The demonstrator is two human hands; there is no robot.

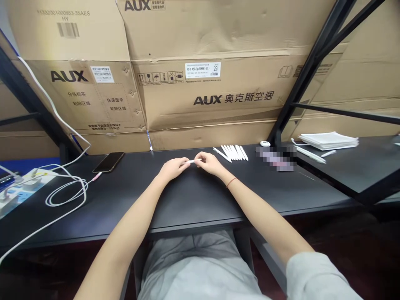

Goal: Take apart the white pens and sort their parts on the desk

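Observation:
A slim white pen [191, 161] spans the gap between my two hands, just above or on the black desk. My left hand [173, 168] is closed on its left end, fingers and thumb pinched together. At the other end, my right hand [212, 163] pinches the pen's tip between thumb and fingers. My fingers cover both ends of it. To the right of my right hand lies a row of several similar white pens [235, 153], side by side. One more white pen [222, 154] rests slanted at the row's left edge.
Left on the desk [193, 200] are a phone [108, 162], a coiled white cable [67, 191] and a power strip [18, 191]. Cardboard [212, 112] stands behind. Rightward sit a small white item [265, 143], a blurred patch, a black frame [315, 62] and stacked white sheets [328, 140].

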